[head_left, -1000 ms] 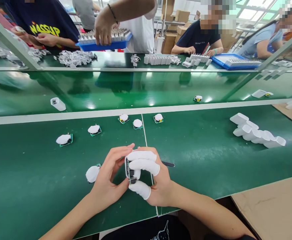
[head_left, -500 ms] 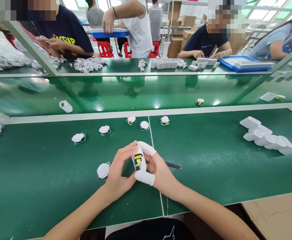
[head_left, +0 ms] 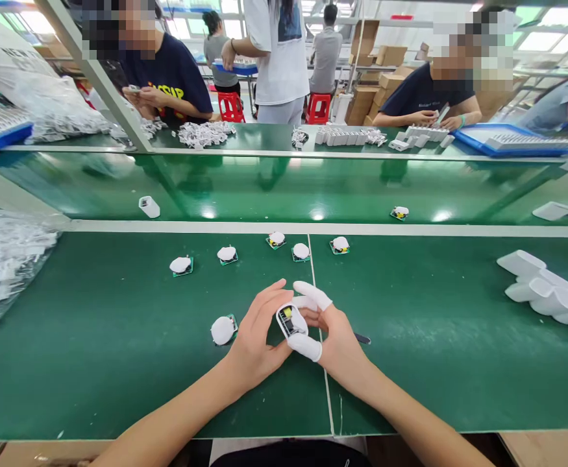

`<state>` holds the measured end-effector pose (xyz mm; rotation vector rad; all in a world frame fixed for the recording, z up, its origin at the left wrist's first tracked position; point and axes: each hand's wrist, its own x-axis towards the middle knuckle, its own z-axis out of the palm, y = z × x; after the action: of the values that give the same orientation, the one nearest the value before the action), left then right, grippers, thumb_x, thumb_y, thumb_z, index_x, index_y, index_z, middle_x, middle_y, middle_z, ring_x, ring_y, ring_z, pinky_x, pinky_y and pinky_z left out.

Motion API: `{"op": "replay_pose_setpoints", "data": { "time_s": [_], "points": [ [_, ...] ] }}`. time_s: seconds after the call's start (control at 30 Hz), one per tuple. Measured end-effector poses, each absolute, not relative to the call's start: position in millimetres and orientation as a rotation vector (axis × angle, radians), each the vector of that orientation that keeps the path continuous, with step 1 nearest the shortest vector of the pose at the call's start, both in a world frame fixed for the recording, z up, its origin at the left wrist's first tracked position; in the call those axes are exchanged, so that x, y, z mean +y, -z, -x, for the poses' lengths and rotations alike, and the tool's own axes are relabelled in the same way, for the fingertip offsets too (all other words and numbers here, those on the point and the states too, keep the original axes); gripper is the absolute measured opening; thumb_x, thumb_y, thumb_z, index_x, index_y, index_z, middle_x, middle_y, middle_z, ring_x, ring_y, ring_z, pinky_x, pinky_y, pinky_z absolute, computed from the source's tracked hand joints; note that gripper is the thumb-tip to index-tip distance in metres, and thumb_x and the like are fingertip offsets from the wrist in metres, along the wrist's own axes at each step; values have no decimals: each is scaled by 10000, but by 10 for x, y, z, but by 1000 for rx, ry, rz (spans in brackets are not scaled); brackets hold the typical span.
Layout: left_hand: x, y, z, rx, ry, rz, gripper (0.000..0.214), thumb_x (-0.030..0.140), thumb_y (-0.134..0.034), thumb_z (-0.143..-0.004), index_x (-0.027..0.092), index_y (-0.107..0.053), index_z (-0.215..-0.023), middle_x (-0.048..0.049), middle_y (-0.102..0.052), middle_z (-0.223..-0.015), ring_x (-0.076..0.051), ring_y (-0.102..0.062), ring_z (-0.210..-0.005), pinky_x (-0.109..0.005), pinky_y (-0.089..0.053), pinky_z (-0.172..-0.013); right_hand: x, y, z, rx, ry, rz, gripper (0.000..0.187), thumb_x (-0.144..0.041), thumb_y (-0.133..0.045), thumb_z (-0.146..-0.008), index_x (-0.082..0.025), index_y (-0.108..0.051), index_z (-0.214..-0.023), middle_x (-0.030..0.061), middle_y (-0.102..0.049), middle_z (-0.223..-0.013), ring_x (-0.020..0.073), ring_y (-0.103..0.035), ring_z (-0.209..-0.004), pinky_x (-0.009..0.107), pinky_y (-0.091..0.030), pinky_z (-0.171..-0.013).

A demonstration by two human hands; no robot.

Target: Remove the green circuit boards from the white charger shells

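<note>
Between my two hands is a white plastic charger housing (head_left: 292,320), its open end facing me. Inside it I see a circuit board with a yellow part and black parts. My left hand (head_left: 257,337) grips the housing from the left with thumb and fingers. My right hand (head_left: 337,337), with white finger cots on thumb and fingers, grips it from the right. A circuit board with a round white pad (head_left: 223,330) lies just left of my left hand. A dark thin tool (head_left: 363,339) shows partly behind my right hand.
Several small boards with white pads, one a board (head_left: 181,266), lie across the green table (head_left: 118,363). Empty white housings (head_left: 551,292) cluster at right. A bag of white parts (head_left: 6,266) sits at left. Beyond the belt (head_left: 264,188), co-workers handle parts.
The circuit board, which stuck out of the housing before, now sits down inside it. Both hands still hold the housing. The camera view has shifted, so the scene appears further right.
</note>
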<state>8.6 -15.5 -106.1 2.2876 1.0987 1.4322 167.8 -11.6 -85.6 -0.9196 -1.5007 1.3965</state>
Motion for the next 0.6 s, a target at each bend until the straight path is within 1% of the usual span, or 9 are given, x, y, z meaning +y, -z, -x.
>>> {"op": "replay_pose_setpoints", "data": {
  "time_s": [0.03, 0.1, 0.17, 0.2, 0.27, 0.33, 0.5, 0.6],
  "points": [
    [-158, 1065, -94, 1131, -1451, -2245, 458, 197, -658, -852, 178, -464, -1267, -126, -587, -1155, -259, -588, -1153, -392, -556, -916, -126, 879, -1686, -1568, -1221, 931, 622, -382, -769, -770, -248, -522, -1324, 69, -710, -1042, 212, -711, -900, 394, -592, -856],
    [-172, 1075, -119, 1201, -1472, -2131, 405, 253, -672, -846, 193, -471, -1193, -98, -577, -1081, -222, -615, -1008, -344, -570, -803, -159, 918, -1694, -1686, -900, 915, 519, -328, -733, -819, -266, -552, -1301, 79, -703, -1090, 229, -698, -970, 387, -590, -869],
    [-198, 1089, -149, 1247, -1464, -2036, 333, 253, -653, -851, 211, -462, -1120, -64, -547, -999, -188, -603, -885, -305, -552, -704, -197, 935, -1692, -1782, -685, 873, 417, -244, -665, -876, -275, -575, -1282, 79, -705, -1092, 222, -694, -973, 355, -598, -836],
    [-213, 1097, -164, 1260, -1449, -2011, 297, 231, -636, -854, 217, -456, -1089, -53, -530, -972, -178, -590, -852, -294, -538, -677, -213, 937, -1688, -1814, -614, 845, 400, -204, -630, -896, -276, -574, -1285, 78, -707, -1081, 214, -693, -956, 339, -601, -813],
    [-241, 1110, -187, 1265, -1428, -2010, 256, 185, -603, -852, 224, -441, -1046, -41, -505, -938, -168, -565, -811, -286, -516, -653, -229, 936, -1679, -1845, -523, 780, 411, -159, -583, -916, -267, -554, -1312, 85, -703, -1070, 203, -685, -921, 323, -601, -773],
    [-258, 1119, -198, 1263, -1429, -2039, 259, 146, -575, -840, 225, -427, -1036, -39, -490, -926, -166, -546, -787, -287, -503, -644, -220, 943, -1673, -1860, -471, 708, 408, -152, -552, -932, -246, -539, -1329, 101, -689, -1082, 201, -666, -922, 327, -596, -765],
    [-256, 1128, -192, 1267, -1440, -2077, 296, 82, -528, -800, 225, -410, -1030, -39, -472, -928, -165, -527, -773, -291, -490, -645, -155, 992, -1666, -1927, -404, 571, 386, -149, -476, -972, -198, -516, -1353, 147, -643, -1155, 222, -613, -1083, 361, -577, -850],
    [-252, 1137, -193, 1272, -1438, -2082, 341, 69, -516, -801, 224, -392, -1078, -46, -474, -949, -170, -530, -788, -299, -491, -654, -145, 998, -1662, -1945, -407, 586, 368, -148, -450, -982, -197, -516, -1340, 150, -639, -1147, 218, -609, -1077, 368, -574, -863]
  ]
}}
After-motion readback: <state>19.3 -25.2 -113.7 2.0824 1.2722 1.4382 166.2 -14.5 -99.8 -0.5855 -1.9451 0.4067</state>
